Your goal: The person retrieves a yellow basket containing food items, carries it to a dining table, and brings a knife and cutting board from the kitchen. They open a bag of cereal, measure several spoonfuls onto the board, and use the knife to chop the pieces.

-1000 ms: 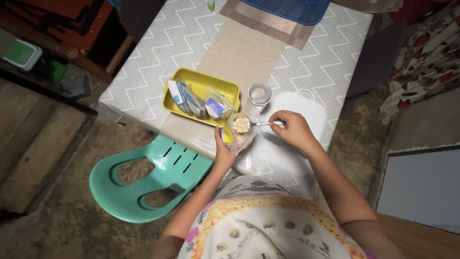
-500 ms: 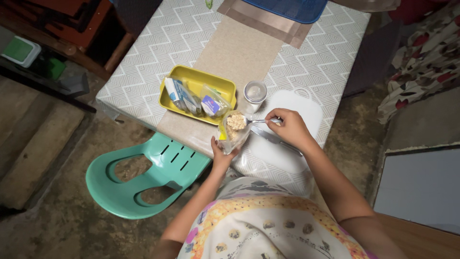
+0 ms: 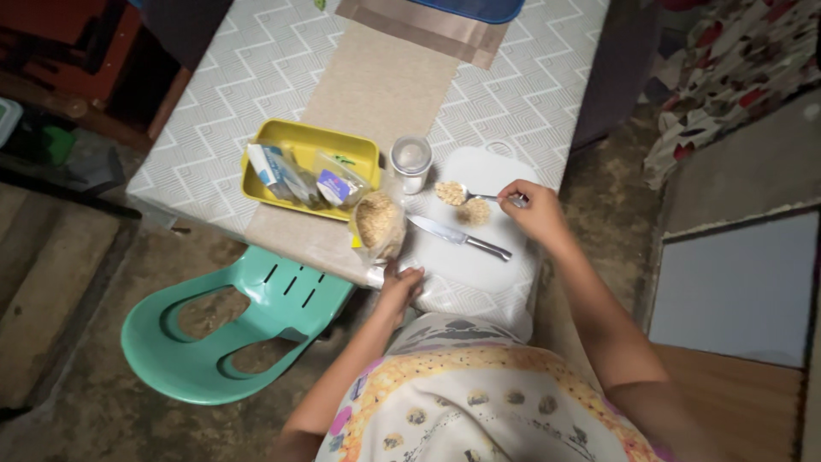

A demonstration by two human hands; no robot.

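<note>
My right hand [image 3: 537, 211] holds a metal spoon [image 3: 466, 195] heaped with oat flakes, level above the white cutting board [image 3: 479, 265]. Just under the spoon, a small pile of flakes [image 3: 476, 212] lies on the board. A table knife [image 3: 459, 239] rests across the board's left part. At the table's near edge, my left hand [image 3: 400, 288] grips the lower end of a clear plastic bag of oat flakes [image 3: 379, 222]. The bag stands upright between the board and a yellow tray.
The yellow tray [image 3: 301, 133] holds several small packets. A small clear jar [image 3: 411, 162] stands behind the board. A beige runner [image 3: 376, 85] crosses the patterned tablecloth toward a blue basket [image 3: 479, 7]. A green plastic chair [image 3: 214, 342] stands at the table's near-left side.
My right hand has carried the loaded spoon from the bag's mouth rightward over the cutting board, where a pile of flakes now lies. My left hand has slid down to the bag's base.
</note>
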